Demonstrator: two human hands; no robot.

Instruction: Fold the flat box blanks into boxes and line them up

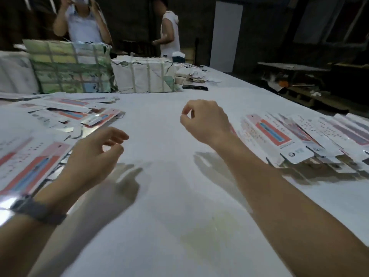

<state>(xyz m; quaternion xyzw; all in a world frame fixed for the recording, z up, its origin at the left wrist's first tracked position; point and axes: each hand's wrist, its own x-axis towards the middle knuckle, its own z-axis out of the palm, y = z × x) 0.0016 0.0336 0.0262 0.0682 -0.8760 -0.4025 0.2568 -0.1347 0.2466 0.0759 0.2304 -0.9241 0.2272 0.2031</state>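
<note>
Far left: white wrapped bundle (16, 74) at the tabletop's back edge. Beside it a green-patterned taped bundle (71, 66), then a white taped bundle (143, 76), then a loose paper pile (191, 75) and a dark flat object (195, 87), too blurred to identify. Two people stand behind the bundles, one (81, 21) with arms raised, one (169, 33) side-on.

Flat box blanks (30, 162), red and blue print, lie scattered and overlapping on the left, some with shiny silver backs up. Overlapping row of printed boxes (299, 140) on the right, running off toward the right edge; folded or still flat, cannot tell.

White tabletop (169, 196), faint yellowish stain near the front centre, hand shadows across the middle. Room dim, dark walls, pale panel (225, 37) at the back, dark low bench (293, 68) at right.

Left hand (93, 156) hovers over the edge of the left blanks, fingers loosely curled, holding nothing; dark wristband (38, 210) on the wrist. Right hand (205, 120) raised over the middle of the tabletop, fingers loosely curled, thumb and forefinger tips nearly meeting, nothing visible between them. Hands well apart.
</note>
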